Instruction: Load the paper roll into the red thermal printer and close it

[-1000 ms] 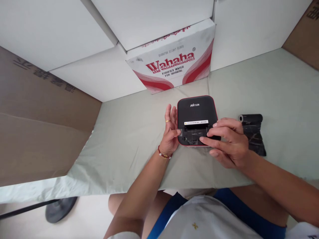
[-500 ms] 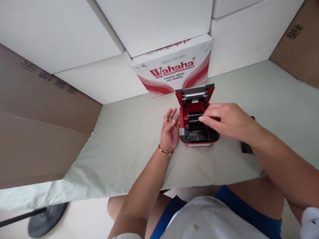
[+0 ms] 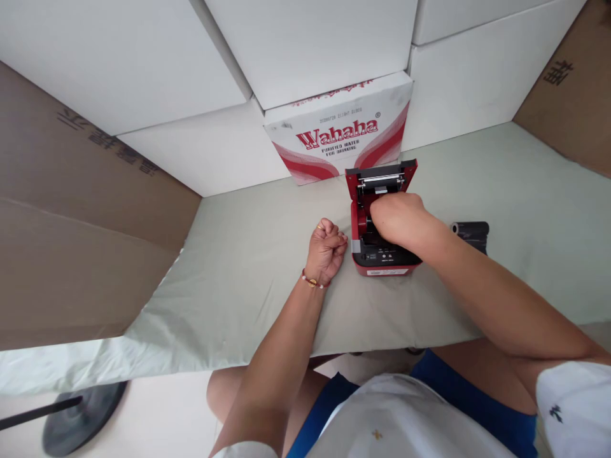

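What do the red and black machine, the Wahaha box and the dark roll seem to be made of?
Machine: probably hard plastic, red and black, with smooth, rounded moulded edges. Wahaha box: likely printed cardboard, judging by flat panels and straight folded edges. Dark roll: perhaps thin film or coated paper with a slight sheen, wound around a pale core; the look leaves which open.

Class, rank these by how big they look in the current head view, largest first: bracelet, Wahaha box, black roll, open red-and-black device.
1. Wahaha box
2. Open red-and-black device, partly hidden by the right hand
3. Black roll
4. Bracelet
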`<state>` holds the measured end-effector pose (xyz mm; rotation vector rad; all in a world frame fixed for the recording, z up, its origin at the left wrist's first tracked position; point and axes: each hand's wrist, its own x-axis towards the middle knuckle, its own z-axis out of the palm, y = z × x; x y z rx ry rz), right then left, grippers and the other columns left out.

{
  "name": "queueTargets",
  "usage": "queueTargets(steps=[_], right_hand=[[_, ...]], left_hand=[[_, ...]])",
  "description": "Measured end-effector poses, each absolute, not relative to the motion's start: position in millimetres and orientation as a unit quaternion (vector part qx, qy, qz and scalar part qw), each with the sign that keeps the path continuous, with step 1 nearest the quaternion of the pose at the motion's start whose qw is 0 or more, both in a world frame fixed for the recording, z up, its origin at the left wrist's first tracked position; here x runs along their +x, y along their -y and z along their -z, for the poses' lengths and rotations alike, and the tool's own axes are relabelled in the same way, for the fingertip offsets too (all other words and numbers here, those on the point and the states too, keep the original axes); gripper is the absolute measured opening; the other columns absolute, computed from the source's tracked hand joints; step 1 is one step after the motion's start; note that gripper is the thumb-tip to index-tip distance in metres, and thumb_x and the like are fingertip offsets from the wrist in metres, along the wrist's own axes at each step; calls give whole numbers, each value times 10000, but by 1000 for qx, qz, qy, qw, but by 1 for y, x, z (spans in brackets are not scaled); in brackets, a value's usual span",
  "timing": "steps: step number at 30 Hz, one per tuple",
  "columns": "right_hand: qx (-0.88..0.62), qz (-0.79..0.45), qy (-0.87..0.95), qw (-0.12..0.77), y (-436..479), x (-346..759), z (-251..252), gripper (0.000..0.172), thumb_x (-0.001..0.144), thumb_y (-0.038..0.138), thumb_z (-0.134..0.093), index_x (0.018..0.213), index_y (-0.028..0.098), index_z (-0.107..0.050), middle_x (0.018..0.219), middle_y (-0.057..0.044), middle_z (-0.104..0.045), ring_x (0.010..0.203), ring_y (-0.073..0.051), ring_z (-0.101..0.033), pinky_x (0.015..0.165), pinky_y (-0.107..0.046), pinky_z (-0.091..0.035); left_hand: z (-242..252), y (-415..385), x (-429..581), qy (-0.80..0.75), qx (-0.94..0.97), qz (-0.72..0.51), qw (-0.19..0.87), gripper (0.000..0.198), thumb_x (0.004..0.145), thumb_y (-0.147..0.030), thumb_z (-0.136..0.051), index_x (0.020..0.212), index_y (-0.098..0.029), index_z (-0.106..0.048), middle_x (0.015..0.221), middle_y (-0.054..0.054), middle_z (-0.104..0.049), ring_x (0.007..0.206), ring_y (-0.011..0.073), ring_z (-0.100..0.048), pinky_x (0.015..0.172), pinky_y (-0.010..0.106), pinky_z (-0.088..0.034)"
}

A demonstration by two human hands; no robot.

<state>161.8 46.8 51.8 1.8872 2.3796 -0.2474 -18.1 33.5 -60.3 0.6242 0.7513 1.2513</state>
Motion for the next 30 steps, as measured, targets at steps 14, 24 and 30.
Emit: queueTargets(steps=[14,24,30], right_hand=[[661,66,-747,11,-18,176,-53,395,1032,236,-592,1407,221,-715,1212,-191,-840,1076,-389,-812,763,-416,-559],[675,79,-733,-27,-18,178,-47,355,1101,309,-530,1388,200,-707,1247,-171,-832,1091,-348,-803,748,-385,-510],[659,179,-717,-137,-7,185,-55,393,1137,417,-493,1313,188,-759,1158,-145,-850,1039,-307,-786,823,-372,-523]], left_hand=[[76,-45,-23,-341,277,-624,646,538,596,-10,-862,1091,-209,-784,546,-100,-519,1336,277,-791,1293,404,-481],[77,-47,-23,-383,263,-617,635,478,671,72,-793,850,-243,-481,769,-106,-583,1057,149,-826,1220,383,-553],[73,-46,-23,-383,254,-618,639,472,614,85,-761,823,-239,-487,740,-109,-590,875,91,-767,1088,294,-598]])
